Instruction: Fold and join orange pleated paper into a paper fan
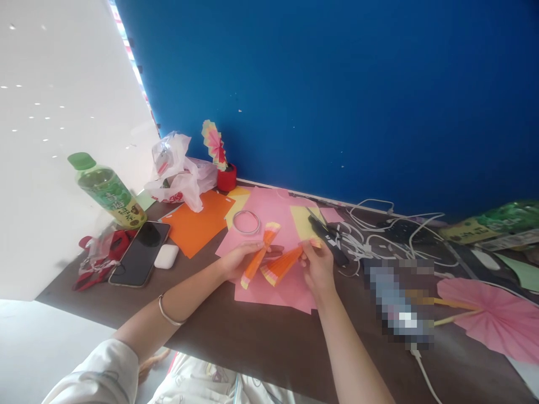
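My left hand (242, 261) pinches the middle of a pleated orange paper fan (254, 264), whose pink and yellow ends flare out above and below. In my right hand (316, 265) is a second folded orange paper piece (283, 266), held at its narrow part near the right end, with its pleats spread toward the left. The two pieces are close side by side above the pink paper sheets (269, 297). Just beyond my left hand, a silvery ring (246, 222) lies on the pink paper.
Orange sheets (197, 224), a phone (141, 253), a white earphone case (166, 256) and a green bottle (110, 193) are on the left. A plastic bag (174, 174) and red pot (227, 178) stand behind. Tangled cables (357, 241) and a pink paper fan (497, 320) lie right.
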Available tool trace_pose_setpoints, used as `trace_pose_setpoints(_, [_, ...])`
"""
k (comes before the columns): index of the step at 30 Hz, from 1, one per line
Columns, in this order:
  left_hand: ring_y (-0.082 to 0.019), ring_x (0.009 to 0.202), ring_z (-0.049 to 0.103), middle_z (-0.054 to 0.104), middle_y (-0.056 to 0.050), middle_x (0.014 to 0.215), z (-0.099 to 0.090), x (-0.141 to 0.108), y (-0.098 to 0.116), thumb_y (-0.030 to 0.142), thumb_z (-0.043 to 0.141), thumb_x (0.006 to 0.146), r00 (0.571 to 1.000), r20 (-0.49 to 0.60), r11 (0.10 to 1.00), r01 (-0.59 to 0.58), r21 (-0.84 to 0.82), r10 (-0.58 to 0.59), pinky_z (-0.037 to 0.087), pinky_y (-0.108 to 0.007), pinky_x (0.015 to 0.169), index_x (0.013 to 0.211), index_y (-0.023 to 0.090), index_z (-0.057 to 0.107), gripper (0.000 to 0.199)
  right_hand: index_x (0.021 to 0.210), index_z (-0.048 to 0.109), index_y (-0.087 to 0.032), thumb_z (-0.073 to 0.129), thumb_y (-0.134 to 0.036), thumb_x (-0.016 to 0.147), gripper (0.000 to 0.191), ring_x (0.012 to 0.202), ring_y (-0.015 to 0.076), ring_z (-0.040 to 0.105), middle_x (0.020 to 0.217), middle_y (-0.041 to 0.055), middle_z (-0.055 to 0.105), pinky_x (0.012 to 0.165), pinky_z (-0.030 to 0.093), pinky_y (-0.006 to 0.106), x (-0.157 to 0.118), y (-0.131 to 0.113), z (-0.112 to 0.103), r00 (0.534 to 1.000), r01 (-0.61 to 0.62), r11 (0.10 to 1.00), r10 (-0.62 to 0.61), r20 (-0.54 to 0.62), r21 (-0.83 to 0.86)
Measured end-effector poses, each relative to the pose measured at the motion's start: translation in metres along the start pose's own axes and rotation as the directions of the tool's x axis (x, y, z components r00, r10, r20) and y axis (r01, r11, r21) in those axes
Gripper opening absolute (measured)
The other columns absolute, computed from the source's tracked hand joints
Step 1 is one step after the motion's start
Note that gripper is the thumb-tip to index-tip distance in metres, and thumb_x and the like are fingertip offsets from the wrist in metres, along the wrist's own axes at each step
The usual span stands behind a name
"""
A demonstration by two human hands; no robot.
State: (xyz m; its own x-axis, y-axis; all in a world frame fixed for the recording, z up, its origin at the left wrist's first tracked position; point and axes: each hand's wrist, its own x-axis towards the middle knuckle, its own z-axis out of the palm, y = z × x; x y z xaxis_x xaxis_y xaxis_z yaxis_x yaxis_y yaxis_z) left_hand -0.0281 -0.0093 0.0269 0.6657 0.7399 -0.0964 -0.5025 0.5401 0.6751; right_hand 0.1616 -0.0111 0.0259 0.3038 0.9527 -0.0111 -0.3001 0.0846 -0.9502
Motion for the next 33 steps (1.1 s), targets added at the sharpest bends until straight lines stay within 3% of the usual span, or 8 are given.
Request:
trace_pose_setpoints(4, [-0.022, 0.095, 0.058, 0.064, -0.011, 0.102, 0.000, -0.002, 0.000, 0.031, 0.064, 0.074, 1.000, 0.010, 0.980, 0.023, 0.196, -0.025, 0.040, -0.034, 0.086, 0.079, 0.013, 0.066, 0.019, 0.067, 0.050, -0.019, 0.075, -0.031, 0.061, 0.029, 0.035, 0.0055, 0.041, 0.043, -0.0093, 0.045, 0.034, 0.031, 0.017, -0.004, 0.000, 0.002, 0.994, 0.091, 0.983, -0.101, -0.052, -0.162])
trace_pose_setpoints(9, [-0.015, 0.079, 0.057, 0.064, -0.006, 0.088, 0.006, -0.003, -0.004, 0.034, 0.067, 0.071, 0.999, 0.031, 0.908, 0.021, 0.417, -0.038, 0.041, -0.027, 0.076, 0.080, 0.013, 0.068, 0.022, 0.066, 0.052, -0.017, 0.076, -0.035, 0.057, 0.031, 0.037, 0.0060, 0.045, 0.057, -0.0050, 0.055, 0.034, 0.034, 0.020, -0.012, -0.004, 0.009, 0.991, 0.075, 0.949, -0.106, -0.086, -0.306])
trace_pose_setpoints(15, [-0.015, 0.073, 0.056, 0.064, -0.006, 0.080, 0.006, -0.004, -0.004, 0.035, 0.066, 0.071, 0.981, 0.038, 0.906, 0.162, 0.392, -0.192, 0.043, -0.029, 0.073, 0.085, 0.012, 0.069, 0.027, 0.069, 0.055, -0.016, 0.078, -0.040, 0.051, 0.037, 0.043, 0.0081, 0.048, 0.061, -0.0017, 0.057, 0.033, 0.030, 0.018, -0.014, -0.005, 0.011, 0.989, -0.045, 0.963, 0.005, -0.147, -0.265])
trace_pose_setpoints(24, [-0.018, 0.076, 0.061, 0.066, -0.010, 0.077, 0.002, -0.003, -0.002, 0.033, 0.066, 0.072, 0.957, 0.128, 0.931, 0.213, 0.297, -0.260, 0.043, -0.033, 0.080, 0.085, 0.009, 0.069, 0.027, 0.068, 0.060, -0.016, 0.080, -0.031, 0.052, 0.030, 0.048, 0.0080, 0.050, 0.057, -0.0025, 0.058, 0.041, 0.039, 0.019, -0.006, 0.000, 0.004, 0.982, -0.158, 0.986, 0.151, -0.117, -0.052])
trace_pose_setpoints(28, [-0.019, 0.073, 0.061, 0.066, -0.010, 0.075, 0.004, -0.004, -0.002, 0.033, 0.065, 0.073, 0.963, 0.114, 0.934, 0.202, 0.294, -0.244, 0.044, -0.035, 0.078, 0.085, 0.009, 0.069, 0.027, 0.068, 0.065, -0.016, 0.078, -0.031, 0.056, 0.024, 0.057, 0.0107, 0.056, 0.062, -0.0002, 0.061, 0.052, 0.046, 0.021, -0.007, -0.003, 0.003, 0.961, -0.277, 0.961, 0.277, 0.024, 0.000])
trace_pose_setpoints(31, [-0.017, 0.072, 0.060, 0.065, -0.009, 0.074, 0.006, -0.004, -0.001, 0.033, 0.064, 0.074, 0.979, 0.087, 0.934, 0.147, 0.326, -0.185, 0.043, -0.032, 0.077, 0.078, 0.010, 0.069, 0.024, 0.072, 0.068, -0.015, 0.076, -0.032, 0.060, 0.022, 0.061, 0.0116, 0.057, 0.066, 0.0019, 0.064, 0.056, 0.047, 0.021, -0.010, -0.008, 0.003, 0.887, -0.396, 0.916, 0.399, 0.234, -0.059])
trace_pose_setpoints(33, [-0.016, 0.070, 0.059, 0.065, -0.008, 0.073, 0.006, -0.003, -0.001, 0.034, 0.064, 0.073, 0.984, 0.081, 0.929, 0.122, 0.350, -0.160, 0.043, -0.031, 0.076, 0.073, 0.010, 0.068, 0.024, 0.071, 0.068, -0.014, 0.076, -0.031, 0.059, 0.022, 0.058, 0.0109, 0.056, 0.064, 0.0017, 0.064, 0.053, 0.046, 0.021, -0.013, -0.011, 0.003, 0.835, -0.436, 0.891, 0.453, 0.312, -0.126])
